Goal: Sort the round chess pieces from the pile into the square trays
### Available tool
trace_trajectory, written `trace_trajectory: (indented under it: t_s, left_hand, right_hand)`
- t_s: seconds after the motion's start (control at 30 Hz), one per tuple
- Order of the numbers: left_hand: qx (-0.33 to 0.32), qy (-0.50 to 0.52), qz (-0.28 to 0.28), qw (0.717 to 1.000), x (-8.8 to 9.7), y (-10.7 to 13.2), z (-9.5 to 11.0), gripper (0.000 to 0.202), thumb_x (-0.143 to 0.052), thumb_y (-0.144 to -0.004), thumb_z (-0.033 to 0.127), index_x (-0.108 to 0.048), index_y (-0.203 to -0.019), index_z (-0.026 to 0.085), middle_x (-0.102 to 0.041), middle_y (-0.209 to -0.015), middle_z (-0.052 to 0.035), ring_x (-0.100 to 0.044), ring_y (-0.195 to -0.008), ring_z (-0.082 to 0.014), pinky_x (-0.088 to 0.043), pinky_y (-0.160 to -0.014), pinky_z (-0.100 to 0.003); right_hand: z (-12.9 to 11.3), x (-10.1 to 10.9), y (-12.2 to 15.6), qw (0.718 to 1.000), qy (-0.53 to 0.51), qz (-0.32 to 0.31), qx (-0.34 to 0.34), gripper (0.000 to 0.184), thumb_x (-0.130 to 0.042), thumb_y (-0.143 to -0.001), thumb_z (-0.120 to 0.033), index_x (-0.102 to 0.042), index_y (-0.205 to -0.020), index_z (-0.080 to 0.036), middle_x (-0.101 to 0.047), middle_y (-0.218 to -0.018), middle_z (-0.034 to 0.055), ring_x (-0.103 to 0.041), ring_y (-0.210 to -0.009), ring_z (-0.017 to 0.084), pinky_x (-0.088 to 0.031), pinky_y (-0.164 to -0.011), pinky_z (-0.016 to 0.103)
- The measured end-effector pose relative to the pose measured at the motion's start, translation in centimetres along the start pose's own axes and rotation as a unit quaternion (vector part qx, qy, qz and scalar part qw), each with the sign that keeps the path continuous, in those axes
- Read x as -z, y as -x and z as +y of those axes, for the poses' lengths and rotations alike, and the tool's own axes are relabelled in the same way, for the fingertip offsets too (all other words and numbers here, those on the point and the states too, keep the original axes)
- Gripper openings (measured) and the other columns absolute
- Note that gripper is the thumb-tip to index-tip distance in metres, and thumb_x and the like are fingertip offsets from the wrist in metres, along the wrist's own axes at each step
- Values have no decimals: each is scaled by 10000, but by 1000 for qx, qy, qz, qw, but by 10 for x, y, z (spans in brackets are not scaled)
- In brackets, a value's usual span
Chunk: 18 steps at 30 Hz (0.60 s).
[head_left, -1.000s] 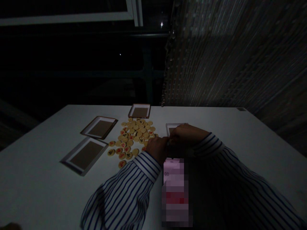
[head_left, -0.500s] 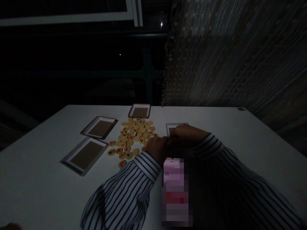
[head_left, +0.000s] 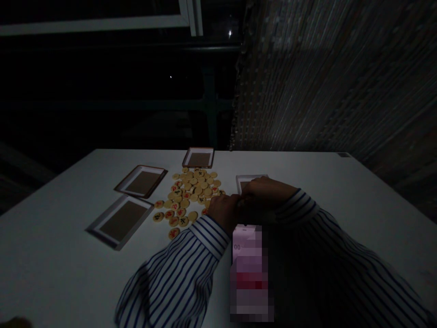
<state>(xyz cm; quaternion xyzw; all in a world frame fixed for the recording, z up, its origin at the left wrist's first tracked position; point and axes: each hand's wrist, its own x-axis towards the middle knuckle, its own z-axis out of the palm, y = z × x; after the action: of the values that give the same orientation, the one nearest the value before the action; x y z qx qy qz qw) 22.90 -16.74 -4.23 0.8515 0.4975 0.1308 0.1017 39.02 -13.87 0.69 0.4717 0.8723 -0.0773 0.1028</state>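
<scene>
My left hand (head_left: 223,212) and my right hand (head_left: 266,191) meet at the right side of a heap of round wooden Chinese chess pieces (head_left: 193,181). Both are closed with fingers curled inward, and whatever they may hold is hidden behind the knuckles. Some pieces show red or black characters; others lie blank side up. A shallow white-rimmed box lid (head_left: 252,176) sits just behind my right hand, which partly covers it. Below my hands glows a phone (head_left: 239,246), its screen mostly pixelated.
Left of the pieces lie a brown-edged shallow box (head_left: 155,187) and a pale-edged one (head_left: 119,243). Another brown-edged box (head_left: 212,159) stands at the back of the white table (head_left: 61,273). A bead curtain (head_left: 300,91) hangs beyond the right side. The room is dark.
</scene>
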Motion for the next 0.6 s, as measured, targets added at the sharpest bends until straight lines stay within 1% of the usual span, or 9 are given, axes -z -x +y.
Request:
trace_trajectory:
  t_s: [0.2, 0.3, 0.4, 0.5, 0.6]
  left_hand:
    - [5, -5, -10, 1000, -3, -2, -1, 263, -479, -805, 282, -588, -1042, 241, -663, -905, -52, -590, -908, -228, -427, -782, -363]
    - [12, -11, -6, 1000, -3, -3, 0, 264, -471, -813, 286, -587, -1045, 234, -662, -906, -56, -588, -911, -225, -423, -791, -363]
    - [16, -12, -13, 1000, -2, -2, 0, 260, -469, -815, 271, -586, -1044, 232, -658, -918, -59, -580, -927, -222, -419, -801, -364]
    - [18, -7, -20, 1000, -1, -2, 0, 270, -475, -813, 272, -579, -1059, 236, -657, -933, -59, -576, -942, -220, -415, -811, -365]
    - [8, -3, -13, 1000, -1, -1, 0, 261, -472, -815, 276, -581, -1049, 231, -661, -925, -56, -582, -932, -218, -415, -814, -363]
  right_hand:
    - [-2, 2, 0, 1000, 3, -9, 0, 268, -478, -775, -317, -685, -924, -233, -679, -902, 75, -611, -816, 195, -397, -693, 289]
    - [-2, 3, 0, 1000, 1, -10, -6, 275, -490, -777, -335, -683, -945, -234, -677, -915, 79, -608, -830, 195, -395, -717, 292]
    - [-2, 3, 0, 1000, -3, -14, -8, 283, -495, -777, -353, -683, -950, -231, -672, -922, 87, -604, -845, 205, -395, -719, 297]
    - [-2, 2, 0, 1000, -6, -20, -10, 280, -489, -780, -339, -684, -945, -224, -670, -916, 90, -604, -846, 205, -394, -723, 299]
    - [-2, 2, 0, 1000, -2, -17, -9, 269, -482, -777, -317, -683, -931, -226, -673, -907, 86, -608, -842, 206, -394, -719, 304]
